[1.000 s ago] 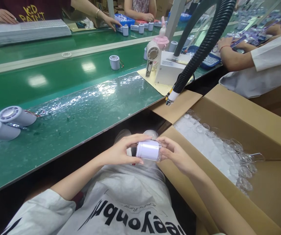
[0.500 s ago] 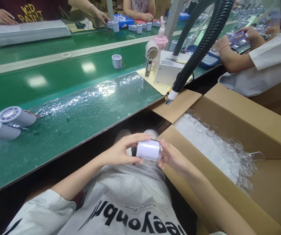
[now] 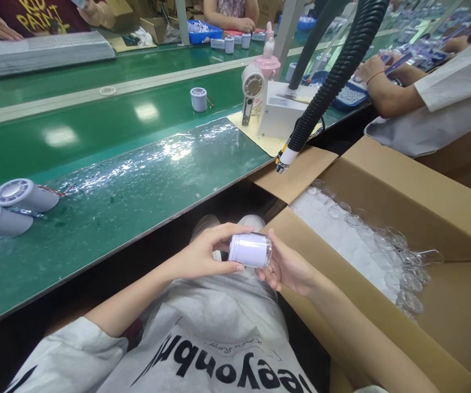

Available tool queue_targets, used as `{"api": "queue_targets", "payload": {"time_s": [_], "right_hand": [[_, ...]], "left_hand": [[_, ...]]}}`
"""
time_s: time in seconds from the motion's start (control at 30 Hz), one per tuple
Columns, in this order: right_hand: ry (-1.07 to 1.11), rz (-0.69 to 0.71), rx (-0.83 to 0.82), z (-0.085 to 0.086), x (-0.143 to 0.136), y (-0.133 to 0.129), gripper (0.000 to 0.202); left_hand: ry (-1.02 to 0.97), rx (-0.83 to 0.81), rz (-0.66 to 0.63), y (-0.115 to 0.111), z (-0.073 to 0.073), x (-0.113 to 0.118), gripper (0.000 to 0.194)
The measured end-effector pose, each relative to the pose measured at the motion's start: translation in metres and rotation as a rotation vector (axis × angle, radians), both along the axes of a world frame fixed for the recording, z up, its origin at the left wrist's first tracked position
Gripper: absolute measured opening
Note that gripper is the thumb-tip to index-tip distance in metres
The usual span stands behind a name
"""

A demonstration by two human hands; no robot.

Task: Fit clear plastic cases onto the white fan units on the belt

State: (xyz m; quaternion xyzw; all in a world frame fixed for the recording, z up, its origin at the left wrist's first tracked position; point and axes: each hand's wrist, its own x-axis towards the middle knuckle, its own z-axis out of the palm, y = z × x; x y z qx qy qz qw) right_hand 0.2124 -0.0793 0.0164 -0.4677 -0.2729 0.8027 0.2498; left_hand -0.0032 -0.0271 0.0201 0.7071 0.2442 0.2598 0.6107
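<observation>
the left hand (image 3: 206,254) grasps the cylinder (image 3: 248,251) between thumb and fingers, above the lap; the right hand (image 3: 293,267) curls at its clear end, and whether it grips there cannot be told. the cylinder looks light and stiff, its smooth shell probably slippery, its clear end perhaps easy to crack; the middle of the barrel seems the best hold. one is held, two similar ones lie on the tabletop (image 3: 137,207), one stands on the belt (image 3: 96,117). one box (image 3: 321,254) holds clear pieces (image 3: 411,278), too many to count.
</observation>
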Motion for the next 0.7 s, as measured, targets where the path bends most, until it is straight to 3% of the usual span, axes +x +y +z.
{"api": "queue_targets", "payload": {"time_s": [0.1, 0.2, 0.27, 0.33, 0.4, 0.53, 0.7], "right_hand": [[-0.097, -0.001, 0.334, -0.005, 0.004, -0.005, 0.074], [-0.37, -0.049, 0.864, -0.007, 0.011, -0.01, 0.068], [-0.503, -0.009, 1.182, -0.006, 0.014, -0.012, 0.063], [-0.519, 0.031, 1.334, -0.005, 0.016, -0.012, 0.056], [-0.433, 0.024, 1.236, -0.004, 0.016, -0.011, 0.054], [-0.121, -0.047, 0.844, -0.004, 0.014, -0.011, 0.052], [-0.163, -0.075, 0.758, -0.001, 0.013, -0.015, 0.052]], "left_hand": [[0.028, -0.138, 0.038, -0.003, 0.005, 0.0, 0.061], [0.013, -0.257, 0.062, -0.005, 0.006, 0.0, 0.058], [-0.005, -0.326, 0.049, -0.006, 0.006, -0.001, 0.057], [-0.004, -0.36, 0.021, -0.006, 0.005, -0.002, 0.058], [-0.007, -0.316, -0.008, -0.005, 0.005, -0.003, 0.064], [-0.076, -0.233, -0.072, -0.003, 0.004, -0.004, 0.074], [-0.102, -0.395, -0.099, -0.006, 0.001, -0.004, 0.076]]}}
